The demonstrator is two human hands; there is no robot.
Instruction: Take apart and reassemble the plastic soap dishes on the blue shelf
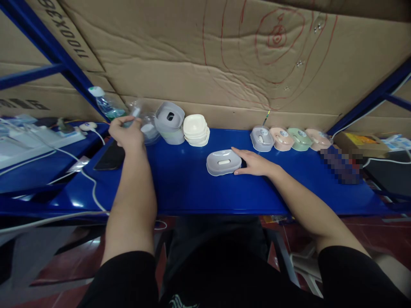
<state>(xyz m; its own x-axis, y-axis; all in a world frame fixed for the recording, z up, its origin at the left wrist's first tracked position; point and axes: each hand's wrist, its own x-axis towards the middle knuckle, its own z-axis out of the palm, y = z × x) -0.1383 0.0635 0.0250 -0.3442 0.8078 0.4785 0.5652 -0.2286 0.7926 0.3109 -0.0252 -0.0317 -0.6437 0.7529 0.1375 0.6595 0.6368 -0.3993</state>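
A shallow grey oval dish [228, 155] with a white bar across its middle lies on the blue table. My right hand [253, 162] grips the dish's right end, thumb at the near side and fingers at the far side. Over at the left, my left hand [126, 133] is closed, fingertips pinched at a small whitish piece [136, 112] among clear plastic; its exact kind is unclear. Right beside that hand are clear plastic bags [150, 128] with white pieces inside. A stack of grey dishes [170, 124], the top one with an oval hole, stands next to several stacked cream trays [195, 128].
Several wrapped lidded boxes in grey [262, 139], pink [281, 139] and green [299, 139] line the table's back right. A water bottle [107, 105] and a dark phone [111, 156] are at the left. Cardboard [180, 55] walls the back; white cables [93, 188] cross the left side.
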